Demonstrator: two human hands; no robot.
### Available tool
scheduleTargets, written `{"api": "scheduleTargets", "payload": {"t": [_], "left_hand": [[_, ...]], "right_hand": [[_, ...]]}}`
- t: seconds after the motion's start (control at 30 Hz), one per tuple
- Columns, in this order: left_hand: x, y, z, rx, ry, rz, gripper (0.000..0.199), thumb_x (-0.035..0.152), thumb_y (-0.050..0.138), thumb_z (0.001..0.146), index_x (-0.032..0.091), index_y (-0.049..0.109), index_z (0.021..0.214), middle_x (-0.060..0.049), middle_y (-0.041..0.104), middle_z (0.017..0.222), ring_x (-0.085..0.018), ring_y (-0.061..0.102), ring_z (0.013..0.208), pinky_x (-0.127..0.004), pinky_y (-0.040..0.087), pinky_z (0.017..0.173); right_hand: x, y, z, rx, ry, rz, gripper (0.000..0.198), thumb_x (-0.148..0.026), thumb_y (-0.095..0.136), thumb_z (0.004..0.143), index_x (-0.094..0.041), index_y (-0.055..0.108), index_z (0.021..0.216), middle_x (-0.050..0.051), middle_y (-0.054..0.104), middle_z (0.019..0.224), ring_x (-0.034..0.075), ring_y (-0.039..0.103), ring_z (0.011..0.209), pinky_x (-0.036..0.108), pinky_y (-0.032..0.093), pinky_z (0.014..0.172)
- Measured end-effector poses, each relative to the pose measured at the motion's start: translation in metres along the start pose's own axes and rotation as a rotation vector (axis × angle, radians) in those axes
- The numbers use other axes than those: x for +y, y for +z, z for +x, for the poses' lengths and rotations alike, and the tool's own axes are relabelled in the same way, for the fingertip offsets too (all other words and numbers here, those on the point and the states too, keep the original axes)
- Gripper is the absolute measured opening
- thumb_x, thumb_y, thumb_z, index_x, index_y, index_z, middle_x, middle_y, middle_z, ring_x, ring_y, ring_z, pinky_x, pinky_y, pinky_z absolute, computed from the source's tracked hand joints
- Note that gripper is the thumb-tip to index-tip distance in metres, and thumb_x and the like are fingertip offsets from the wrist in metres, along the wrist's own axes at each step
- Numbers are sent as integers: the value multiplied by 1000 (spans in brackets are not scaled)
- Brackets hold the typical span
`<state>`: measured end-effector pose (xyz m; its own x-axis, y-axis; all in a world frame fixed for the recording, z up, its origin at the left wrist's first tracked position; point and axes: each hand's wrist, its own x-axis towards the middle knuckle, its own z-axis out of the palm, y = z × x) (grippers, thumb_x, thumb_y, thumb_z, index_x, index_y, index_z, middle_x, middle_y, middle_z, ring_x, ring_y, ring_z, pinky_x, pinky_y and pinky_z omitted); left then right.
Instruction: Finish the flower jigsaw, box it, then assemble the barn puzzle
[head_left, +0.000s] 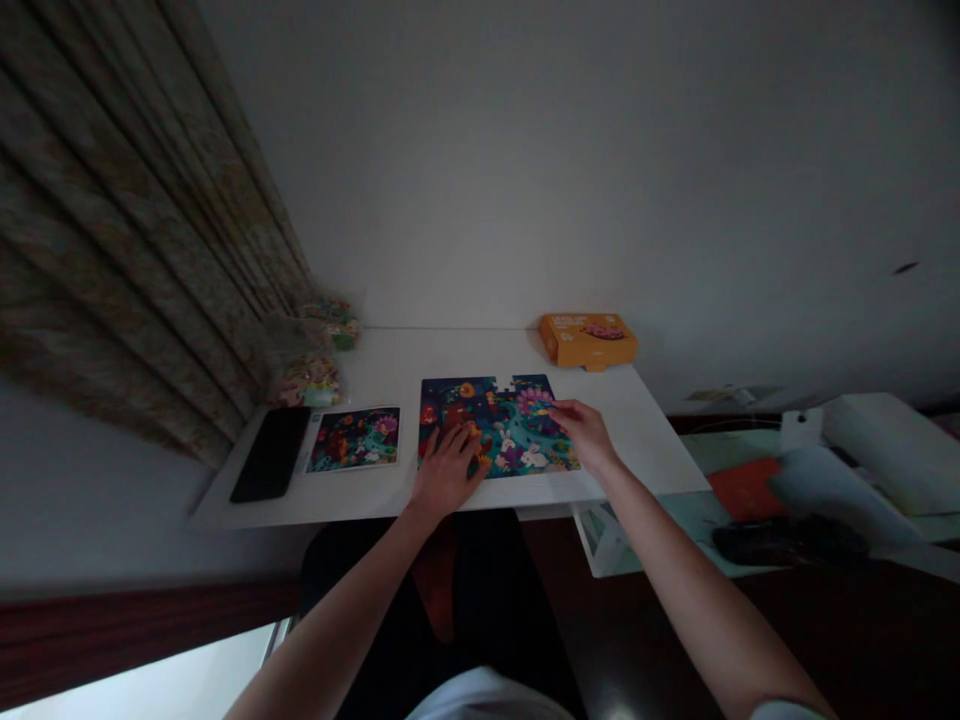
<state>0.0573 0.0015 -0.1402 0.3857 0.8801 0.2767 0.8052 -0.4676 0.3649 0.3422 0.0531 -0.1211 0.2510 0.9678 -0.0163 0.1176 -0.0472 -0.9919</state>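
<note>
A colourful jigsaw puzzle (pixel 517 425) with white rabbits and a pink flower lies on the white table, with a small notch-shaped gap at its top edge. My left hand (pixel 448 462) rests flat on the puzzle's lower left part, fingers spread, covering some of the picture. Over the right side, my right hand (pixel 586 430) has its thumb and fingers pinched together. At those fingertips is what looks like a small puzzle piece (pixel 546 411), hard to tell from the picture beneath. A printed reference picture (pixel 355 439) of the same scene lies left of the puzzle.
A black phone-like slab (pixel 271 455) lies at the table's left end, with plastic bags of small colourful pieces (pixel 307 382) behind it. An orange box (pixel 589 340) stands at the back right. Curtains (pixel 150 180) hang on the left; a lower glass shelf (pixel 675 540) holds clutter at right.
</note>
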Motion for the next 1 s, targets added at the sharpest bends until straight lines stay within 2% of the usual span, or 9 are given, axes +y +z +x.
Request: {"api": "scheduleTargets", "payload": {"t": [0.13,0.27,0.43,0.6,0.8,1.0], "left_hand": [[2,1,2,12,6,-4,40,40,61,98,30,67,136,-11,61,149,-33,52,142,-61,31,125],[3,-2,1,14,4,-1,39,39,60,98,28,67,135,-12,62,147,-32,54,140,-61,32,124],[5,-3,1,13,1,-3,37,39,60,98,31,67,134,-11,62,147,-32,55,139,-59,34,123],[4,-2,2,11,16,36,37,39,60,99,28,67,133,-12,64,143,-32,58,134,-58,37,121],[5,-4,2,27,46,104,33,39,57,101,26,68,130,-10,66,140,-30,60,131,-58,40,119],[5,-4,2,40,64,134,36,38,57,101,24,68,132,-12,66,141,-31,60,131,-58,41,118]], "right_hand": [[-8,20,48,-54,-76,-25,43,-52,87,63,-19,75,88,2,75,75,18,66,67,29,50,63],[-13,47,91,-168,-106,-186,32,-42,84,68,-19,76,89,0,74,70,17,64,65,28,50,65],[-12,66,120,-299,-166,-390,16,-25,77,77,-17,80,91,2,78,78,17,68,71,28,52,72],[-1,71,127,-310,-222,-652,18,-18,72,83,-17,81,99,5,81,92,20,72,84,30,54,82],[4,74,124,-304,-225,-771,17,-18,72,86,-20,81,100,8,79,108,24,70,107,36,50,101],[-4,77,92,-255,-377,-966,32,-26,57,99,-20,73,126,11,68,134,24,62,124,36,45,110]]}}
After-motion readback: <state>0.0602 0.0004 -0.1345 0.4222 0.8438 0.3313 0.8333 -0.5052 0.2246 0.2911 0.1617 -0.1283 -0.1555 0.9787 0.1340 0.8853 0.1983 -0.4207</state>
